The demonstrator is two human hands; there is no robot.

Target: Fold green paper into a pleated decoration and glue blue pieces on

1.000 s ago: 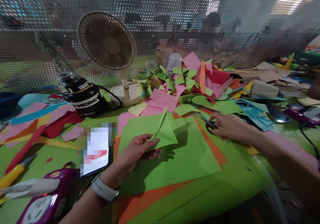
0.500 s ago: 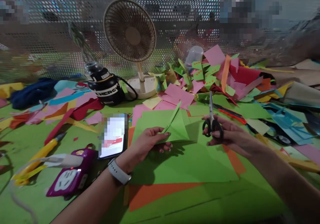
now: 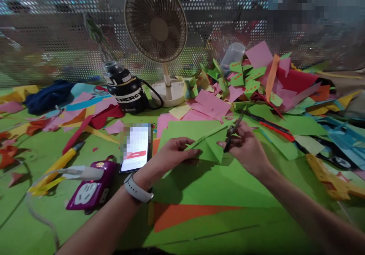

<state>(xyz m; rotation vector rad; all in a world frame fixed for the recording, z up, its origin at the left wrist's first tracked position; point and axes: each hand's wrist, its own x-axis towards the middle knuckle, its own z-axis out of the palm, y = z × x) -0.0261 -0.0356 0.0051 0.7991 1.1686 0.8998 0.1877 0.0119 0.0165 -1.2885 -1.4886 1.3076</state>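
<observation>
A folded piece of green paper (image 3: 212, 144) is pinched at its left side between the thumb and fingers of my left hand (image 3: 182, 152). It has a narrow raised strip along its top, slanting up to the right. My right hand (image 3: 246, 146) is closed around the handles of black-handled scissors (image 3: 232, 131). Their blades point up and away, close to the right end of the strip; whether they touch it I cannot tell. Below both hands lie large green sheets (image 3: 213, 188), with an orange sheet (image 3: 176, 215) showing under their front edge.
Left of my hands are a phone (image 3: 137, 148), a purple power bank (image 3: 94, 190) with a cable and a yellow cutter (image 3: 58, 167). Behind stand a black bottle (image 3: 125, 89) and a fan (image 3: 159, 30). A red-black cutter (image 3: 273, 127), yellow glue gun (image 3: 327, 177) and paper scraps (image 3: 251, 80) lie right.
My right hand has moved left with the scissors, bringing them to the green paper. The paper in my left hand has turned, its strip now slanting lower. The view has shifted a little.
</observation>
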